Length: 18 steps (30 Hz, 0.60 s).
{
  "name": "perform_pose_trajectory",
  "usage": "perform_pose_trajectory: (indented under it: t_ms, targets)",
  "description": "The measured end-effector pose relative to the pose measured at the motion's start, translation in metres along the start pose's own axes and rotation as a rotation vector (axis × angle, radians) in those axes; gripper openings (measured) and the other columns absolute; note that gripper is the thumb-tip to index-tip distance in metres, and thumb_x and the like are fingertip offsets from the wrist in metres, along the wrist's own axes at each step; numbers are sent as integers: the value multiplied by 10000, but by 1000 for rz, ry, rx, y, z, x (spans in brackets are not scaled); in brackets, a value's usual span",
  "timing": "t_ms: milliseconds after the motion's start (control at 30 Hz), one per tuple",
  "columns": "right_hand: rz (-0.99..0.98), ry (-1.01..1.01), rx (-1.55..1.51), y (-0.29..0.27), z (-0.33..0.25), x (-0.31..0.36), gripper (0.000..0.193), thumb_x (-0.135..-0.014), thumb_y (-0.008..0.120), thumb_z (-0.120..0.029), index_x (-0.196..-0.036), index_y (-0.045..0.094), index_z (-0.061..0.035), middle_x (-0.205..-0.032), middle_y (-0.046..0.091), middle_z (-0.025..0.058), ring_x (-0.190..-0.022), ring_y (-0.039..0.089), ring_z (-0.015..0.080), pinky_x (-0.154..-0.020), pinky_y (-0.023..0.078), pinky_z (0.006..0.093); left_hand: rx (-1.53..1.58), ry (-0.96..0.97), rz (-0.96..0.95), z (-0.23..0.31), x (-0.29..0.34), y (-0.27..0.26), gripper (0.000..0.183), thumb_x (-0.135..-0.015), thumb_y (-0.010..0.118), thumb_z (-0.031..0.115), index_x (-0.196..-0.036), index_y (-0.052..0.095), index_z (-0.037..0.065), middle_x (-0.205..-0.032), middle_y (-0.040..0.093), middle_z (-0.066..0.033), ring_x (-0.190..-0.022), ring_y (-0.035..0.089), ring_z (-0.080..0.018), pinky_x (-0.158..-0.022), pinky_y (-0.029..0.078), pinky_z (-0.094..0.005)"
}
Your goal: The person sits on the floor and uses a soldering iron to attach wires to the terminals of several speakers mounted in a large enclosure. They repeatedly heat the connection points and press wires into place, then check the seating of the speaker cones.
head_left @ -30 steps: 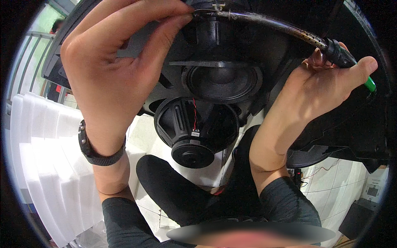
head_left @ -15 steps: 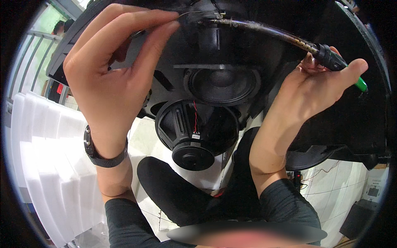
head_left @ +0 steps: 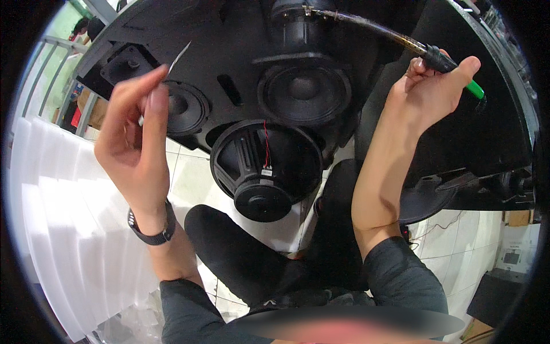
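Observation:
My right hand [head_left: 431,92] is closed round the black-and-green handle of a soldering iron [head_left: 395,39]. The iron's long metal shaft slants up to the left, its tip at a small terminal [head_left: 307,11] on the side of a black speaker driver [head_left: 295,35]. Whether the tip presses on the terminal is too small to tell. Off to the left, my left hand [head_left: 133,123] pinches a thin silvery solder wire [head_left: 181,55] between thumb and fingers. That wire points upward, well apart from the iron. A dark band circles my left wrist.
A large loose speaker [head_left: 247,157] with red wires rests in front of my legs. Round speakers [head_left: 306,90] sit in the big black cabinet [head_left: 229,34]. White foam sheets [head_left: 69,241] are stacked at left. Another black panel [head_left: 458,137] spans the right side, above cartons [head_left: 515,252].
My left hand has drawn away from the terminal, down and to the left, taking the solder wire along. The iron's tip stays at the terminal while the view has shifted upward.

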State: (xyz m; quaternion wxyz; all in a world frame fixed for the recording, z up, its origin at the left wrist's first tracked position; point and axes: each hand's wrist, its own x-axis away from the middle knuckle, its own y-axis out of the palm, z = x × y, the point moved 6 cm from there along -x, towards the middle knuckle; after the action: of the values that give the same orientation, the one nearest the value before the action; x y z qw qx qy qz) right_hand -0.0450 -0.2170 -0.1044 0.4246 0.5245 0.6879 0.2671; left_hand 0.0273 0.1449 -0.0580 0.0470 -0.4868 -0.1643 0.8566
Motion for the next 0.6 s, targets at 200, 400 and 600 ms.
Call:
perform_pose_trajectory:
  t_ms: [200,400,600]
  targets:
    - [-70,-2,16,0,3,0,482,-1027,610,-473,-821,565,-40,-646,601,57,-491,554,145,-461,428,260,503,-684,171,-41,144,-15,182,-1011,652,92,-1164,682,-3,-926,618,-23,-662,445,-44,-563,316,-198]
    - [-98,-25,71,0,4,0,460,-1052,562,-429,-803,583,-43,-652,618,51,-495,560,133,-469,435,255,501,-1012,154,-60,236,-8,222,-1024,670,189,-1180,685,31,-880,585,49,-720,465,-40,-607,332,-199]
    - [-95,-9,79,-2,7,1,453,-1061,545,-422,-791,559,-58,-630,591,40,-484,541,123,-464,424,249,428,-1064,164,-64,250,-16,198,-1021,674,165,-1170,689,35,-867,580,63,-718,458,-15,-605,329,-185]
